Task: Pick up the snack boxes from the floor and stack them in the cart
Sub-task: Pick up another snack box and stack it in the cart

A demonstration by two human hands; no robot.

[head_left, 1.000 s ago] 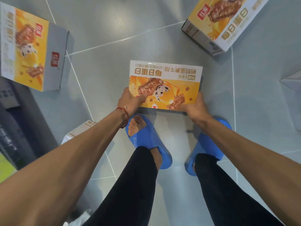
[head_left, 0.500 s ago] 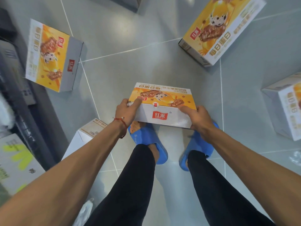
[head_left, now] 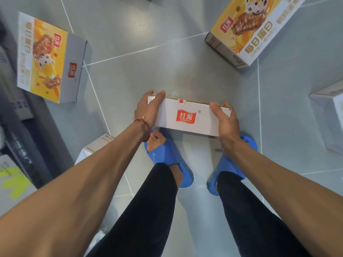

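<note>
Though closed, snack box (head_left: 187, 117) between both hands (head_left: 146, 110) (head_left: 225, 121)

- The box (head_left: 187, 117) has tipped from lying flat with its orange face up to showing its white logo side to the camera; the orange face is now out of sight.
- The box has risen off the floor (head_left: 148, 62).
- The left hand (head_left: 148, 108) has moved from the near edge to the far left corner.
- The right hand (head_left: 225, 121) now lays its thumb across the white side.
</note>
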